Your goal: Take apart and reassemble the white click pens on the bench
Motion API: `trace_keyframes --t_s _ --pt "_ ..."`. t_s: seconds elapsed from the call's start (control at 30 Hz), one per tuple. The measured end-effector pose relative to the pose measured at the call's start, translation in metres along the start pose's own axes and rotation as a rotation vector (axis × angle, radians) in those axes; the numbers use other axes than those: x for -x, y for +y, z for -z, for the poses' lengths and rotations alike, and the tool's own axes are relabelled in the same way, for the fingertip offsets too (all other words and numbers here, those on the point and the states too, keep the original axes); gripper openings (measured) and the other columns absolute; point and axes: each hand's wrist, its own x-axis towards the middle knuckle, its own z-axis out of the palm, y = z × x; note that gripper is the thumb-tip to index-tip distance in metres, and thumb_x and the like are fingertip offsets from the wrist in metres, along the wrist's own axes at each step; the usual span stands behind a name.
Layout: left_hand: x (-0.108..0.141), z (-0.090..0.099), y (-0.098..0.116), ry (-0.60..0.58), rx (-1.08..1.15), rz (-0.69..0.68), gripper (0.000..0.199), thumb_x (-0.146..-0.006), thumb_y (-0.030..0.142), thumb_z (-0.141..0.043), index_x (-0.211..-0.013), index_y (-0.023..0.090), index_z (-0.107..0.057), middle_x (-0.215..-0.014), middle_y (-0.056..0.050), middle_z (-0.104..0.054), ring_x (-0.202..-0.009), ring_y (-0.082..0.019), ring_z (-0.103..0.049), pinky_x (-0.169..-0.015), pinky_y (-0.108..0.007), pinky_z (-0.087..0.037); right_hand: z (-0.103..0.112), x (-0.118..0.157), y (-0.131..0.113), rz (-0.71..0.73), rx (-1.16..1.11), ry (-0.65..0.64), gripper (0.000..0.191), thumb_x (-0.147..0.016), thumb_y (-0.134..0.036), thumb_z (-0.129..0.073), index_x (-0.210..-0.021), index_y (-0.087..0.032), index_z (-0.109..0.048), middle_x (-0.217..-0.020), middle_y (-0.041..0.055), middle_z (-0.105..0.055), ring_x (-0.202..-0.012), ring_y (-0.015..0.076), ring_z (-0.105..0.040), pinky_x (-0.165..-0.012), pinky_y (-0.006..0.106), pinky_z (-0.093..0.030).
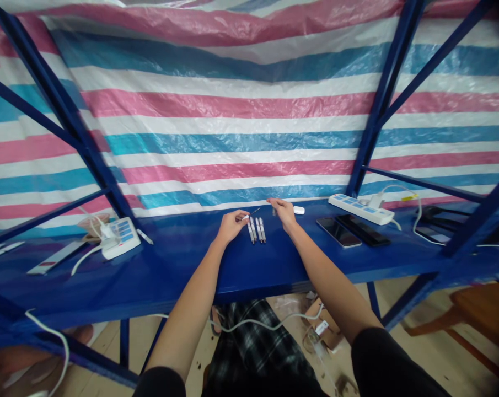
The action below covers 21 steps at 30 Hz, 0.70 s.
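My left hand point(232, 225) is closed on a slim white pen part point(246, 217), whose thin dark tip points up and to the right. Right of it, my right hand point(284, 213) pinches a small, partly see-through piece point(274, 210), too small to make out well. Between and just below the hands, several white and grey pens point(256, 230) lie side by side on the blue table point(249, 270). A white rounded object point(299, 210) rests beside my right hand, on its far side.
Two phones point(339, 232) point(362, 229) and a power strip point(361, 209) lie on the right. Another power strip point(121, 238), a pen point(145, 236) and a flat box point(56, 257) are on the left. Blue metal posts point(381, 105) frame the striped sheet point(232, 105).
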Motion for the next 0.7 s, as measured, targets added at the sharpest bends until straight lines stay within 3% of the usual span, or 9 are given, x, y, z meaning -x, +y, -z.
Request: trace_keyframes --t_s 0.07,0.2,0.27,0.7 --pt "-0.001 0.000 -0.001 0.007 -0.019 -0.001 0.026 -0.083 0.026 -0.074 -0.107 0.017 -0.077 -0.093 -0.007 -0.079 -0.085 -0.020 -0.072 -0.082 -0.032 -0.054 -0.001 0.002 -0.002 -0.034 -0.143 0.031 0.042 -0.074 -0.053 -0.081 -0.090 -0.014 -0.077 -0.056 -0.0012 -0.061 -0.049 0.0106 -0.050 -0.044 0.023 -0.038" --pt "-0.001 -0.001 -0.003 0.010 -0.044 -0.009 0.025 -0.083 0.022 -0.074 -0.107 0.018 -0.078 -0.095 -0.006 -0.079 -0.086 -0.020 -0.071 -0.083 -0.032 -0.053 -0.006 0.005 -0.008 -0.096 -0.393 0.076 0.026 -0.073 -0.036 -0.087 -0.082 -0.016 -0.074 -0.082 0.0043 -0.075 -0.056 0.0088 -0.061 -0.051 0.020 -0.052" --pt "-0.001 0.000 -0.003 0.013 -0.050 -0.012 0.024 -0.083 0.022 -0.074 -0.107 0.018 -0.079 -0.096 -0.006 -0.079 -0.086 -0.020 -0.071 -0.083 -0.031 -0.053 -0.007 0.006 -0.009 -0.134 -0.451 0.077 0.021 -0.076 -0.031 -0.086 -0.080 -0.015 -0.073 -0.084 0.0044 -0.075 -0.057 0.0081 -0.063 -0.054 0.019 -0.055" --pt "0.000 -0.001 -0.002 0.004 -0.054 -0.025 0.023 -0.083 0.021 -0.074 -0.106 0.018 -0.079 -0.095 -0.006 -0.080 -0.086 -0.020 -0.072 -0.084 -0.032 -0.054 -0.012 0.009 -0.008 -0.159 -0.472 0.033 0.018 -0.079 -0.028 -0.085 -0.080 -0.015 -0.072 -0.081 0.0039 -0.074 -0.056 0.0079 -0.064 -0.058 0.019 -0.059"
